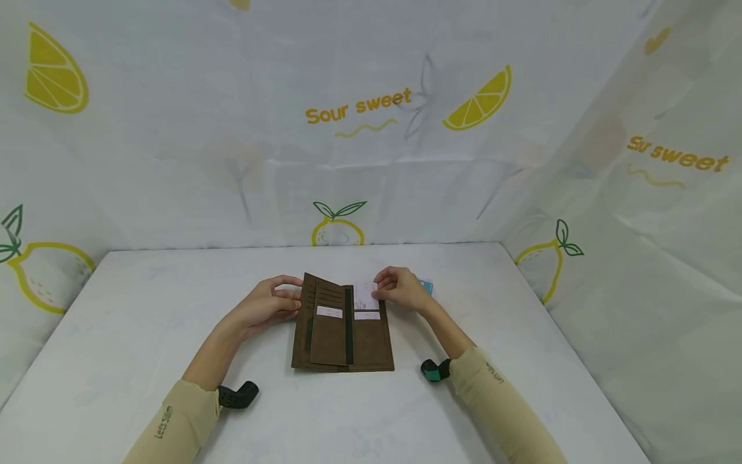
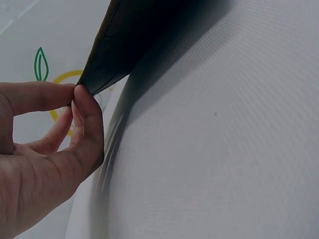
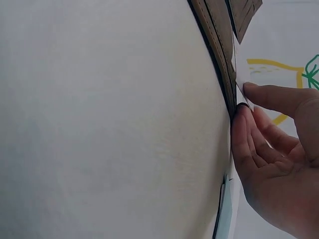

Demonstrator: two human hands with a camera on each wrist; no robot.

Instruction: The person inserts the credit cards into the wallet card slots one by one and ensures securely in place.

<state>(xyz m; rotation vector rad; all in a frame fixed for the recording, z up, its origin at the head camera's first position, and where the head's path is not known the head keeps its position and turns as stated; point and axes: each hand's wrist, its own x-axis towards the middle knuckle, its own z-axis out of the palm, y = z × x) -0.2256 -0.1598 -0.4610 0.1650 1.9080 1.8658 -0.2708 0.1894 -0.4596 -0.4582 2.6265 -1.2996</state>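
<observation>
A brown long wallet [image 1: 330, 335] lies opened out on the white table, its left cover tilted up. My left hand [image 1: 268, 303] pinches the edge of that cover between thumb and finger, as the left wrist view shows. At the wallet's upper right, my right hand [image 1: 402, 289] pinches a pale printed card [image 1: 365, 296], whose lower edge meets a slot in the right half. Below it, a white card strip [image 1: 367, 316] shows in another slot. One more white card [image 1: 329, 312] peeks from a left-half slot. How deep the held card sits cannot be told.
A blue card [image 1: 427, 286] lies on the table behind my right hand, mostly hidden. Black wrist devices [image 1: 239, 395] are strapped at both sleeve cuffs. White cloth with lemon prints [image 1: 406, 180] hangs behind the table's far edge and at its sides.
</observation>
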